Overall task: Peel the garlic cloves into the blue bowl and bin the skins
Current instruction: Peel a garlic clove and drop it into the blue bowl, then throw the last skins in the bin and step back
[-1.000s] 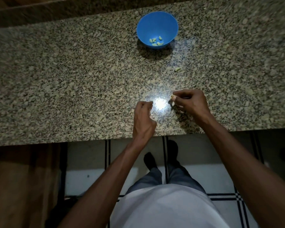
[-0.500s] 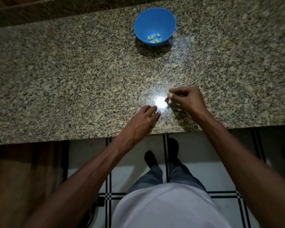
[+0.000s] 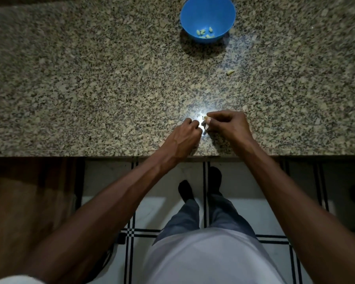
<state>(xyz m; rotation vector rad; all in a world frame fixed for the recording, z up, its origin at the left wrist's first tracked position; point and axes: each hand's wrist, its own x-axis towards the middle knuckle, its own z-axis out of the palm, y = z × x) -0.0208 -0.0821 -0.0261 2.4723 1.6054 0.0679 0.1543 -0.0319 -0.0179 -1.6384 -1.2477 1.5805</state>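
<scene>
A small pale garlic clove point(image 3: 206, 122) is pinched at the fingertips of the right hand point(image 3: 226, 125) above a speckled granite countertop point(image 3: 90, 83), near its front edge.

The left hand point(image 3: 182, 137) is curled narrow just beside the clove; whether it is touched cannot be told. A round blue plastic bowl point(image 3: 207, 17) is set well apart at the far edge, with several peeled cloves point(image 3: 205, 33) lying in it. One loose pale piece point(image 3: 230, 72) is seen on the stone between bowl and hands.
</scene>
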